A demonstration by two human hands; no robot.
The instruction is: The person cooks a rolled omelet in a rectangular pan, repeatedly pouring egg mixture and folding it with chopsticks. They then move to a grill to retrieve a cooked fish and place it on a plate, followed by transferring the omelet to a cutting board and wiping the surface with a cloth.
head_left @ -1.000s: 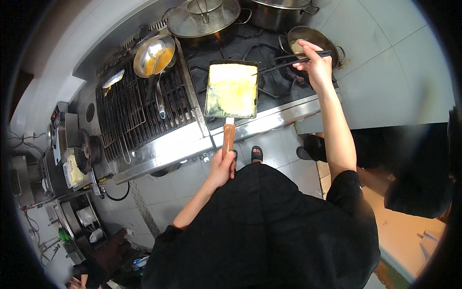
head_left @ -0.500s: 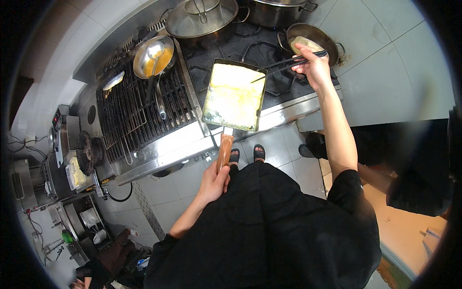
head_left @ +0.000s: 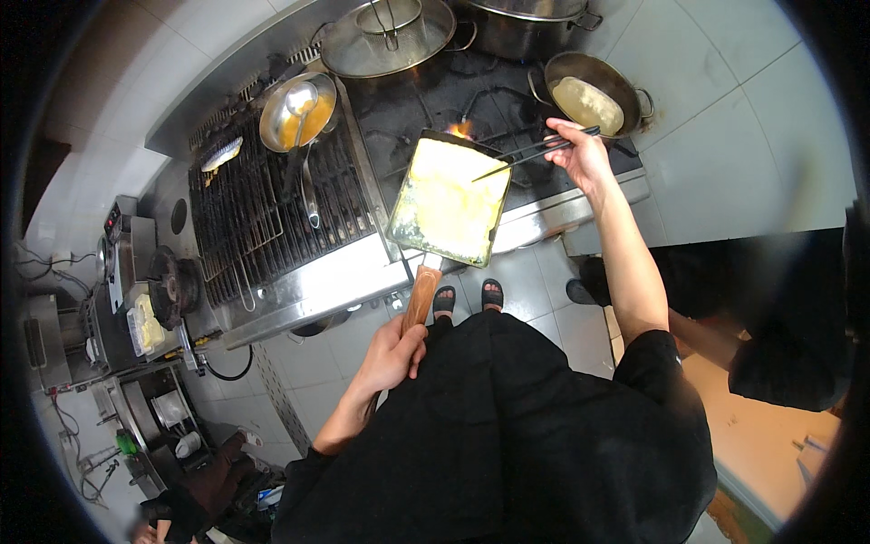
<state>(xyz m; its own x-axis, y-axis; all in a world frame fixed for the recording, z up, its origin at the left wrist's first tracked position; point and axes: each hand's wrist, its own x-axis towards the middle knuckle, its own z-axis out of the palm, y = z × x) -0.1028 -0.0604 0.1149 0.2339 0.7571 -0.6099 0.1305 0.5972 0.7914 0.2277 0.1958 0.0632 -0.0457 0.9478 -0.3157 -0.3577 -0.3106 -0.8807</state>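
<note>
My left hand (head_left: 388, 355) is wrapped round the wooden handle of a square omelette pan (head_left: 396, 218). A thin yellow sheet of egg (head_left: 453, 195) covers most of the pan's bottom; its lower left part looks pale and glossy. In my right hand (head_left: 580, 159) is a pair of dark chopsticks (head_left: 535, 151), their tips on or just over the egg's right half. The pan is held at the front of a black gas stove (head_left: 381, 118), and an orange flame (head_left: 460, 129) shows past its far edge.
Left of the stove is a grill (head_left: 245, 218) with a piece of fish (head_left: 222, 154) and a bowl of orange liquid with a ladle (head_left: 297, 113). A round pan (head_left: 637, 109) holding a pale oblong thing stands at the far right. Behind are a strainer-topped lid (head_left: 349, 45) and a large pot (head_left: 494, 32). Another person (head_left: 770, 299) is at the right.
The omelette pan has come slightly nearer to me, and a flame now shows beyond it. My right hand has moved down, away from the round pan, uncovering the pale thing in it.
</note>
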